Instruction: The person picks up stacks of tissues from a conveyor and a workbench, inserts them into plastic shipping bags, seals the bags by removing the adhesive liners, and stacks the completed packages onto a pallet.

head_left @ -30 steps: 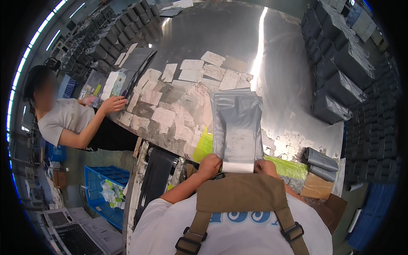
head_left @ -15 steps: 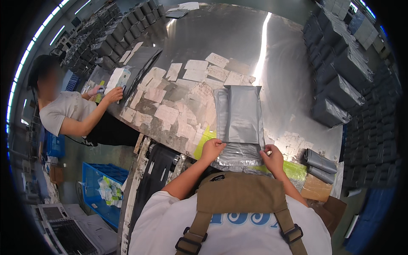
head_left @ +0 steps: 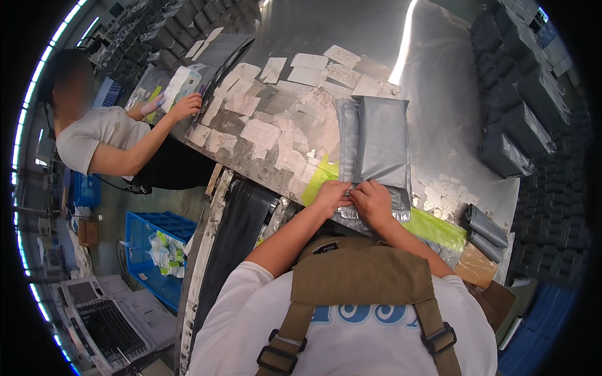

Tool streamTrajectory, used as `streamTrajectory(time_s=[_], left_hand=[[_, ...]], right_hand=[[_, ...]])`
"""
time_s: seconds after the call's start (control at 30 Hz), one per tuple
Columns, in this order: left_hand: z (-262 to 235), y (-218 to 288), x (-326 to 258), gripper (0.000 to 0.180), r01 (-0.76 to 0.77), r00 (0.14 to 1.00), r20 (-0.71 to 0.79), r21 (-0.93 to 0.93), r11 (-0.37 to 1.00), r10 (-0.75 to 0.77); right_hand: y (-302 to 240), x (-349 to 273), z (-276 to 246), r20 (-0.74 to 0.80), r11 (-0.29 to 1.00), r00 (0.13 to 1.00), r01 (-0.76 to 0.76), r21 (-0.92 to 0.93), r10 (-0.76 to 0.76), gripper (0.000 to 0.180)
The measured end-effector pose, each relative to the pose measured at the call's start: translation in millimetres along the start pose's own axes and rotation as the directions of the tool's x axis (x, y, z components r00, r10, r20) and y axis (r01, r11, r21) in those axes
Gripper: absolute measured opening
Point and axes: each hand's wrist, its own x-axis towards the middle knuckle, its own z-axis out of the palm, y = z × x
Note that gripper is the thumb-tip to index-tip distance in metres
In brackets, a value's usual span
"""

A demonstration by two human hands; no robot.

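Observation:
A filled grey plastic mailing bag (head_left: 382,141) lies in front of me on the metal table, on top of at least one more grey bag (head_left: 348,135) that sticks out on its left. At the near left corner of the upper bag, my left hand (head_left: 333,195) pinches the plastic edge. Right beside it, almost touching, my right hand (head_left: 375,203) has its fingers closed on the same near edge. The fingertips partly hide the plastic between them. Crumpled silvery flaps of the bags below show under my wrists.
Paper labels (head_left: 260,135) are stuck over the table's left part. Rolled grey bags (head_left: 486,232) rest on a cardboard box (head_left: 476,264) at the right. Packed grey parcels (head_left: 508,150) are stacked beyond. At left, a co-worker (head_left: 113,138) handles a white package (head_left: 182,88) beside a blue crate (head_left: 150,276).
My right hand has come left from the bag's right corner to join my left hand at the near left corner. The whole view has shifted slightly.

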Motion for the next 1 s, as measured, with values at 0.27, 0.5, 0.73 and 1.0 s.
streamTrajectory(time_s=[0.27, 0.5, 0.73, 1.0], left_hand=[[4, -10, -4, 0.019, -0.037, 0.999, 0.019, 0.179, 0.983, 0.035], [54, -18, -9, 0.059, -0.037, 0.991, 0.134, 0.368, 0.929, -0.014], [78, -5, 30, 0.048, -0.387, 0.904, 0.091, 0.588, 0.711, 0.417], [77, 32, 59, 0.058, -0.452, 0.851, 0.108, 0.650, 0.611, 0.514]], right_hand=[[9, -56, -64, -0.140, 0.995, 0.986, -0.088, 0.052, 0.094, 0.022], [4, -62, -69, -0.168, 0.988, 0.975, -0.132, 0.077, 0.144, 0.019], [1, -68, -67, 0.006, 0.998, 1.000, -0.026, -0.053, 0.026, 0.015], [-5, -83, -75, -0.012, 0.989, 0.999, -0.045, 0.142, 0.047, 0.017]])
